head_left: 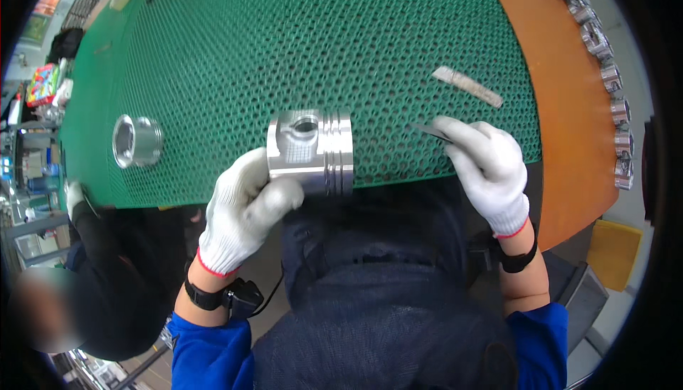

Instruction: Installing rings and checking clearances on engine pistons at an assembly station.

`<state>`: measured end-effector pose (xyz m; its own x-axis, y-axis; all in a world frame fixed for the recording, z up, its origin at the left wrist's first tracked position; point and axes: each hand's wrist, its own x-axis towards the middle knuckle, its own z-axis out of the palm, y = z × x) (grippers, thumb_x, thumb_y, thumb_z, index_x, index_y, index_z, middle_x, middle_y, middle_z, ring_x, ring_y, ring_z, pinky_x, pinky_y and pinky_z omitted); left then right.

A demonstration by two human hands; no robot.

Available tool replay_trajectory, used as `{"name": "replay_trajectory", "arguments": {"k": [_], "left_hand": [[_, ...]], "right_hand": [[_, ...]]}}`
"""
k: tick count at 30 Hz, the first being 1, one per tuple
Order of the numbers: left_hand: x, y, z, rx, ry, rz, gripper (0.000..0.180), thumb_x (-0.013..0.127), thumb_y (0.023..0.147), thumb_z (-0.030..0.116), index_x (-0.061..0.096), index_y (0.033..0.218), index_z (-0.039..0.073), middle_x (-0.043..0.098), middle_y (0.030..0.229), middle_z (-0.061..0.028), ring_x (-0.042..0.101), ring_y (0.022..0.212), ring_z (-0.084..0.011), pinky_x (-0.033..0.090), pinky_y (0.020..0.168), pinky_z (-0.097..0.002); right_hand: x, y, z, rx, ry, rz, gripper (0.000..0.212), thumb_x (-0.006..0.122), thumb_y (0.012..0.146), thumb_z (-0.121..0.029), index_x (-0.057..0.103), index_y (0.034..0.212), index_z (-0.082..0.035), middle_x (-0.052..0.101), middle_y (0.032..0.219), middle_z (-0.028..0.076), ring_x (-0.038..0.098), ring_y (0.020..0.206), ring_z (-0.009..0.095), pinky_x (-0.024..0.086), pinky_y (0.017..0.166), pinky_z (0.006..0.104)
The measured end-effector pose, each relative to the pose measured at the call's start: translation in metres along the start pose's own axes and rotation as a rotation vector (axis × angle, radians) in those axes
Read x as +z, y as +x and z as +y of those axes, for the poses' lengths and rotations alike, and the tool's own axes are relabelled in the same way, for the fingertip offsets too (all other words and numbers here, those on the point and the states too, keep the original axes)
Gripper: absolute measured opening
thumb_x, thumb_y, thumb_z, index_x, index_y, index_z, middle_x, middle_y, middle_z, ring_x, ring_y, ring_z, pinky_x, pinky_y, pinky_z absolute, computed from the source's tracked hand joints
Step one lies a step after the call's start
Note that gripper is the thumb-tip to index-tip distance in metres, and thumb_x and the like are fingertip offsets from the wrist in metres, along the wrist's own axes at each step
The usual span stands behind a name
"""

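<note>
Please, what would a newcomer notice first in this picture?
Probably the shiny metal piston held in the gloved left hand, just left of the picture's centre. Next comes the gloved right hand, to its right, holding a thin dark tool over the green mat. A row of metal parts curves along the right side, by the orange strip.

Left hand (245, 209) gripped the piston (311, 150); right hand (491, 166) hung apart.
From afar I saw the left clasp its lower-left side, the right pinched well to its right, both bare forearms (525, 287) below it.
</note>
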<state>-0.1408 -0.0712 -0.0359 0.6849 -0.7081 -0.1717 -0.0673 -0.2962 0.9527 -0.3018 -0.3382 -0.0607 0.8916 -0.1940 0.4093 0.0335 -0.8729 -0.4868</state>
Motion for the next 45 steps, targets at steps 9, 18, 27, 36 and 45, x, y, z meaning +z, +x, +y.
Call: {"name": "replay_trajectory", "arguments": {"k": [9,18,27,36,45], "left_hand": [[-0.004,-0.030,-0.038,0.439,0.352,-0.003,0.026,0.075,0.074,0.031,0.070,0.077,0.005,0.064,0.083,-0.0116,0.060,0.077,-0.0311,0.047,0.070,-0.0380],[0.002,-0.031,-0.032,0.235,0.171,0.062,0.022,0.077,0.072,0.025,0.069,0.076,0.004,0.062,0.079,-0.0106,0.058,0.071,-0.0285,0.045,0.065,-0.0368],[0.005,0.005,0.002,0.061,0.081,0.094,0.024,0.064,0.087,0.021,0.068,0.091,-0.003,0.066,0.084,-0.0079,0.058,0.072,-0.0106,0.046,0.064,-0.0269],[0.008,0.040,0.018,-0.043,-0.216,0.127,0.048,0.058,0.097,0.038,0.063,0.114,-0.006,0.064,0.089,-0.0049,0.056,0.077,-0.0084,0.045,0.068,-0.0226],[0.003,0.053,0.021,-0.049,-0.257,0.076,0.047,0.058,0.096,0.040,0.064,0.114,-0.004,0.064,0.087,-0.0039,0.055,0.074,-0.0067,0.043,0.064,-0.0214]], "right_hand": [[0.010,0.013,-0.061,0.892,1.013,-0.471,0.034,0.054,0.095,-0.014,0.062,0.126,0.000,0.062,0.084,0.000,0.052,0.070,0.005,0.044,0.063,0.0201],[0.016,0.005,-0.066,0.677,0.838,-0.416,0.030,0.061,0.091,-0.007,0.066,0.119,-0.001,0.067,0.086,0.005,0.059,0.072,0.007,0.049,0.066,0.0239],[0.020,0.021,-0.048,-0.064,0.123,-0.179,0.030,0.073,0.076,-0.008,0.072,0.106,-0.012,0.061,0.067,0.006,0.062,0.058,0.024,0.050,0.054,0.0328],[0.029,0.015,-0.034,-0.282,-0.152,-0.084,0.038,0.065,0.070,-0.015,0.071,0.108,-0.021,0.047,0.061,-0.004,0.049,0.056,0.015,0.043,0.050,0.0302],[0.028,0.023,-0.028,-0.348,-0.483,-0.226,0.036,0.063,0.072,-0.017,0.068,0.107,-0.023,0.047,0.063,-0.005,0.051,0.058,0.014,0.044,0.050,0.0308]]}}
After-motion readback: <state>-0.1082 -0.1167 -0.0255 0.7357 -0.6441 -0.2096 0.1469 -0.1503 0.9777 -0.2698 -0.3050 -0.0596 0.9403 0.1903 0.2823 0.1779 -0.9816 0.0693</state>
